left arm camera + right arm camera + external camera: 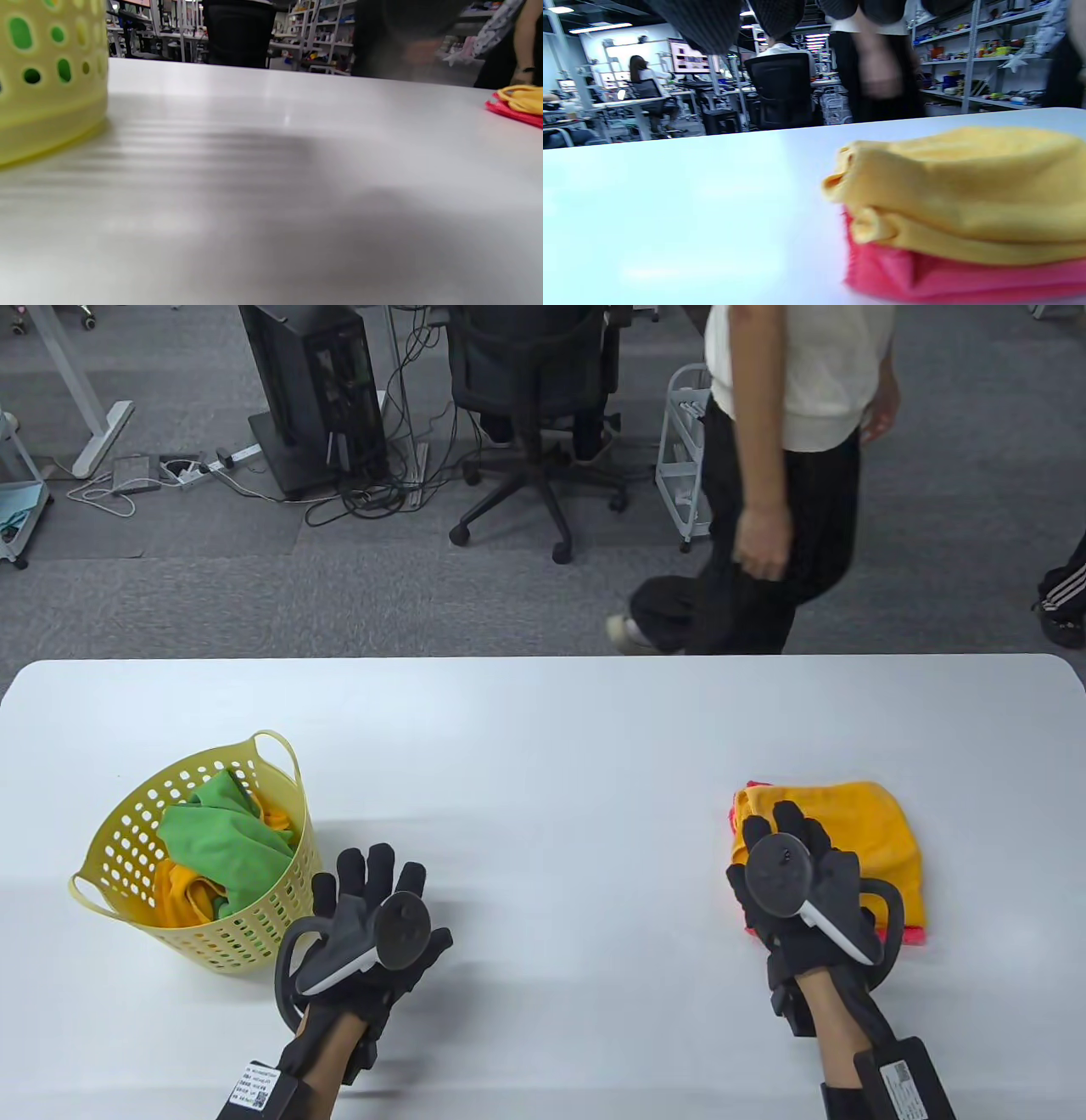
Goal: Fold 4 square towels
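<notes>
A folded yellow towel (857,831) lies on a folded pink towel (909,935) at the right of the white table (543,746). The stack also shows in the right wrist view, yellow towel (967,186) over pink towel (925,275), and in the left wrist view (524,99). My right hand (793,857) hovers over the stack's left part with fingers spread, holding nothing. My left hand (373,899) is open and empty just right of a yellow basket (127,831), which holds a green towel (225,831) and an orange towel (182,899).
The basket wall (46,76) fills the left wrist view's left edge. A person (789,466) walks past the table's far edge. An office chair (534,390) and a white cart (683,449) stand beyond it.
</notes>
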Available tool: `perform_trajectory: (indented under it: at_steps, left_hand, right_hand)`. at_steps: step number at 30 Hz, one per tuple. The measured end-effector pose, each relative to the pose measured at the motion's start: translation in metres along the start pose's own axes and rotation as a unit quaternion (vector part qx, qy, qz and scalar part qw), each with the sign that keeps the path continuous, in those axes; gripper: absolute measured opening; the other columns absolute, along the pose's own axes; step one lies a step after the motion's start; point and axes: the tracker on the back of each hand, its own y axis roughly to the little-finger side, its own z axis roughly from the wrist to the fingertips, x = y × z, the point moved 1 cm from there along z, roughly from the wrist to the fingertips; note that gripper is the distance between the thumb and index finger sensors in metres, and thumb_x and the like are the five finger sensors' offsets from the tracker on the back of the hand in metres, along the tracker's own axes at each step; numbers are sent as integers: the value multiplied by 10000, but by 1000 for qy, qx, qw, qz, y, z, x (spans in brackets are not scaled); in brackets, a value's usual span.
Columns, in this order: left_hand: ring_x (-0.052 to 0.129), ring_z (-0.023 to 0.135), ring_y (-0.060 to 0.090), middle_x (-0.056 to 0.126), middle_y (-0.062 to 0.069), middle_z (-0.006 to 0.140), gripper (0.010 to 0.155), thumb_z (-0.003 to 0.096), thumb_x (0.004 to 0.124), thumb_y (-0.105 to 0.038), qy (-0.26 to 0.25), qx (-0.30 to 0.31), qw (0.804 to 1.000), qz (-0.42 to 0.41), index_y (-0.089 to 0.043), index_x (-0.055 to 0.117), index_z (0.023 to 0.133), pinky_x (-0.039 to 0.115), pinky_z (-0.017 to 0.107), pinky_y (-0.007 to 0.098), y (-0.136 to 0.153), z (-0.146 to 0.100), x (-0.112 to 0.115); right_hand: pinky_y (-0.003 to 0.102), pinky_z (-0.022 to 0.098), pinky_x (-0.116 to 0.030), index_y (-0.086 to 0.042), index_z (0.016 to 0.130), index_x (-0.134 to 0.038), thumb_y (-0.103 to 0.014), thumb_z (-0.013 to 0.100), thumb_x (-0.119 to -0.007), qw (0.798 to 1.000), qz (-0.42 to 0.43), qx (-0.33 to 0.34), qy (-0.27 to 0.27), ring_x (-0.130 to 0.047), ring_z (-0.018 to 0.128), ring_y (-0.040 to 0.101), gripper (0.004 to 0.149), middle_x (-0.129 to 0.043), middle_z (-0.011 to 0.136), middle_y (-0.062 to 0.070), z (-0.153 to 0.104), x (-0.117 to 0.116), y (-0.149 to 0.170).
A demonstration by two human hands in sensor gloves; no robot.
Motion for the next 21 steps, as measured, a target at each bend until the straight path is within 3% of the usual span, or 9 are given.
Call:
perform_trajectory:
  at_steps: [7, 15, 21]
  left_hand:
    - [77, 1060, 610, 123, 283, 1211, 826, 567, 556, -625, -6, -6, 1000, 1, -153, 280, 1186, 109, 715, 739, 0, -1, -1]
    - [93, 1065, 609, 136, 284, 1213, 822, 568, 558, -620, -14, -11, 1000, 7, -152, 287, 1187, 115, 716, 739, -1, -1, -3]
    - [111, 1072, 607, 145, 282, 1216, 818, 567, 559, -621, -29, -5, 1000, -3, -155, 298, 1188, 150, 734, 737, 2, -6, -14]
  right_hand:
    - [721, 725, -219, -152, 1191, -322, -566, 612, -679, 999, 11, 24, -28, -69, 1088, 496, 796, -105, 1248, 201, -14, -36, -16]
    - [722, 699, -149, -154, 1188, -246, -605, 602, -641, 998, -10, 24, -59, 28, 1053, 485, 838, -13, 1224, 196, -11, -69, -11]
    - [721, 695, -143, -157, 1186, -248, -606, 598, -641, 996, -24, 24, -83, 30, 1051, 483, 839, -14, 1222, 198, -9, -78, -10]
